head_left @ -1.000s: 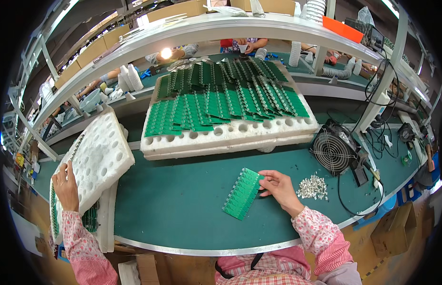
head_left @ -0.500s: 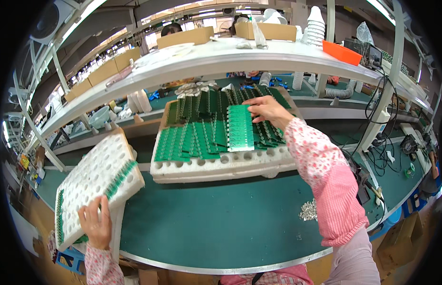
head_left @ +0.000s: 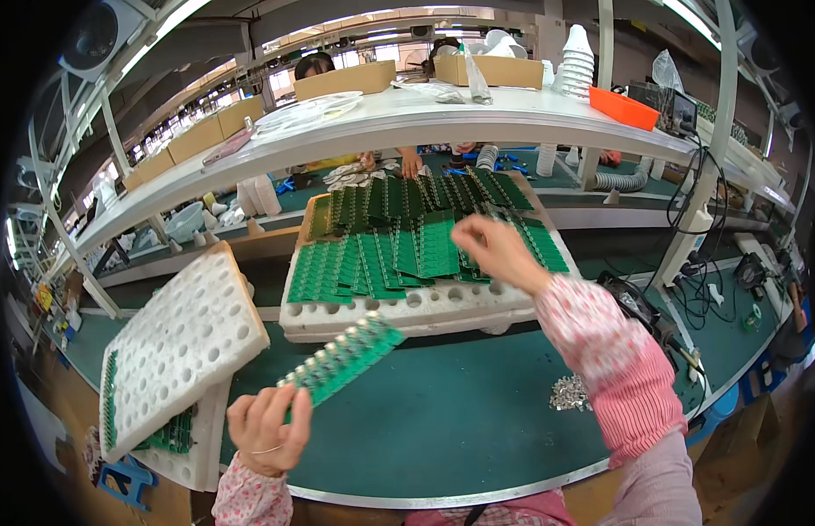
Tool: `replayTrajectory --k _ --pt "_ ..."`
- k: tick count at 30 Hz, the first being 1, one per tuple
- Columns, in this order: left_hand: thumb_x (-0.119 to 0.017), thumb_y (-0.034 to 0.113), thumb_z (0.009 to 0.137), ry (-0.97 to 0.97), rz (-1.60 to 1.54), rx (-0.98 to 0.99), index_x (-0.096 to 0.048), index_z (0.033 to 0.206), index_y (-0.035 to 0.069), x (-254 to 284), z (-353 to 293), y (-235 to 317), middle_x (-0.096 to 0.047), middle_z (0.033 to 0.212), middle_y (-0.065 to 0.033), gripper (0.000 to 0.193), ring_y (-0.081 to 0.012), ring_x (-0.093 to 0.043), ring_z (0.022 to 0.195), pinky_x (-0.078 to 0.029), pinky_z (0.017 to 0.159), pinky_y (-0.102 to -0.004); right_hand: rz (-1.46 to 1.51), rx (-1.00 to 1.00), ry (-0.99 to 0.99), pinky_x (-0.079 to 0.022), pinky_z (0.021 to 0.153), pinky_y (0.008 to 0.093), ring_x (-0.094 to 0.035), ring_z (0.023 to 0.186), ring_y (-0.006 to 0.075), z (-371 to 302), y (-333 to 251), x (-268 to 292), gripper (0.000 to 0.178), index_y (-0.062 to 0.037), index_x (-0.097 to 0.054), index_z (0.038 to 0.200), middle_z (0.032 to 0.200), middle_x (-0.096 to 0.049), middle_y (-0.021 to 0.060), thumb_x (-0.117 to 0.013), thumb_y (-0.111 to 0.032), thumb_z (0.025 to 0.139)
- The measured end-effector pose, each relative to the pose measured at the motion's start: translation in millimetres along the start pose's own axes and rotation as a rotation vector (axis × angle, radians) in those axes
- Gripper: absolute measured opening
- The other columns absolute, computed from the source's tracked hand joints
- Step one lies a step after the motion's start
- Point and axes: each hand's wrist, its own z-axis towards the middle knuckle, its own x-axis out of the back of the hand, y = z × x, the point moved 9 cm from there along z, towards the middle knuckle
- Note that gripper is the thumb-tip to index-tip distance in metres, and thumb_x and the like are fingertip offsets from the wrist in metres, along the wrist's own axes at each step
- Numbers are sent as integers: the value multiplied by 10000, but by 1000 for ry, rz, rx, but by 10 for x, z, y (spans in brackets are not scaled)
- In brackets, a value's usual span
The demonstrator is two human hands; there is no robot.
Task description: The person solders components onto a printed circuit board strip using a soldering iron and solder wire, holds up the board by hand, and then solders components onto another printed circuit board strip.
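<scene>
My left hand (head_left: pixel 271 430) is closed on one end of a green circuit board strip (head_left: pixel 346 358) with a row of pale parts along its edge. The strip slants up to the right above the bench. Over several overlapping green circuit boards (head_left: pixel 341 263), my right hand (head_left: pixel 502 252) has its fingers curled together beside a board (head_left: pixel 437 245). Whatever those fingers hold, if anything, is hidden. The boards lie in two rows on a white foam tray (head_left: pixel 390 323) with round holes. Another holed foam tray (head_left: pixel 175 337) leans at the left, a green board (head_left: pixel 111 399) along its edge.
Small silvery parts (head_left: pixel 569 394) lie in a heap on the green bench (head_left: pixel 442 412). A white shelf (head_left: pixel 407 112) spans above, bearing cardboard boxes and an orange bin (head_left: pixel 624 109). Cables (head_left: pixel 701 188) hang by the right post. Another person's hand (head_left: pixel 411 162) shows beneath the shelf.
My left hand moved right from the leaning tray, bringing a green strip. The board my right hand held now lies among the others, and that hand has shifted slightly right and down.
</scene>
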Motion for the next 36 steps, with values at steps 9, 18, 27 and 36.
replayTrajectory --k 9,18,27,36 --pt "-670 110 784 156 -405 -195 -606 1004 170 -347 163 1000 -624 997 -39 237 -187 -605 760 -417 699 -331 950 -767 -391 -546 571 257 -633 765 136 -2463 0 -348 459 10 -528 1175 957 -666 134 -454 -409 1001" --pt "-655 160 808 43 -599 -214 -672 1059 178 -606 37 1718 -634 1068 -19 252 -167 -614 848 -436 808 -316 1024 -886 -59 -563 661 271 -659 824 177 -3243 434 -149 313 39 -531 1155 980 -657 159 -594 -189 950" --pt "-695 18 726 -27 -530 228 -646 1108 69 -1282 731 1003 -640 1119 -66 389 -268 -601 1024 -399 922 -425 1046 -875 183 -557 659 270 -645 768 163 -3498 783 -105 284 65 -526 1151 927 -670 173 -595 -109 938" --pt "-598 6 750 -351 -299 -16 -494 1325 82 -2517 1239 740 -535 1318 -71 589 -248 -502 1197 -336 1041 -453 1067 -852 182 -557 641 266 -644 736 158 -3617 771 -185 270 61 -524 1140 922 -674 174 -593 -107 940"
